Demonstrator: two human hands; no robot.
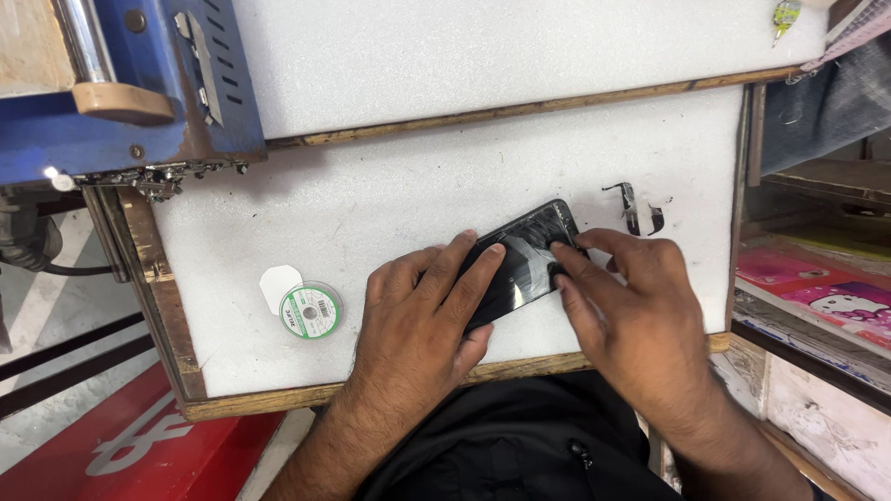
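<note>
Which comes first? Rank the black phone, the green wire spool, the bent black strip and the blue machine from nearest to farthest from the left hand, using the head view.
From the left hand:
1. Black phone: under its fingers, touching.
2. Green wire spool: on the white pad to its left.
3. Bent black strip: beyond the phone, up to the right.
4. Blue machine: top left corner.

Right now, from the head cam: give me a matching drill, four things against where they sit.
Things:
1. phone
2. wire spool
3. blue machine
4. small black parts

Places:
A. top left corner, overhanging the white pad
B. under both hands, lying flat and tilted on the pad
C. on the pad, just beyond the right hand
D. on the pad, left of the left hand, beside a white disc

Pairs: 1-B, 2-D, 3-A, 4-C
</note>
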